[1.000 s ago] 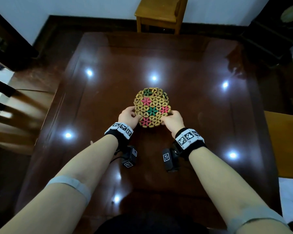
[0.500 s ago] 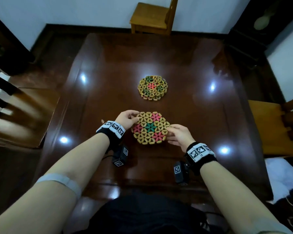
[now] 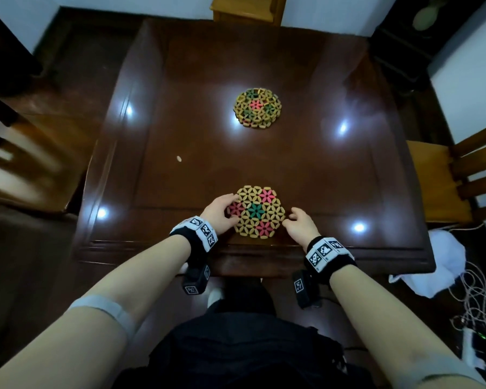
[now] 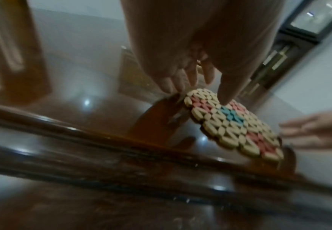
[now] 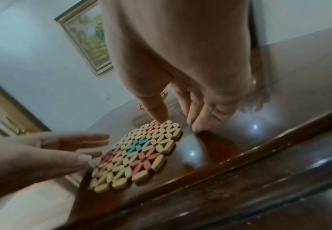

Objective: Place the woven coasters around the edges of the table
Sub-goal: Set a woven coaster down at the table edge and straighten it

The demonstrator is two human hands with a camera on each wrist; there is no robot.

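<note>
A hexagonal woven coaster (image 3: 256, 211) with pink and green flowers lies flat by the near edge of the dark wooden table (image 3: 292, 169). My left hand (image 3: 219, 211) sits at its left side, thumb resting on top, fingers (image 4: 173, 87) straight beside its edge. At its right side is my right hand (image 3: 298, 223); the thumb touches the far rim of the coaster (image 5: 139, 154) and the fingers (image 5: 196, 127) rest on the wood. Neither hand grips it. A stack of matching coasters (image 3: 257, 108) stays at the table's middle.
A small pale bit (image 3: 179, 158) lies on the table left of centre. Wooden chairs stand at the far side (image 3: 244, 9), the right (image 3: 432, 178) and the left (image 3: 26, 164). White cloth (image 3: 443, 262) and cables lie on the floor at right.
Both hands pulled the top coaster off the middle stack toward me and set it down at the near edge. The fingers have loosened from its sides.
</note>
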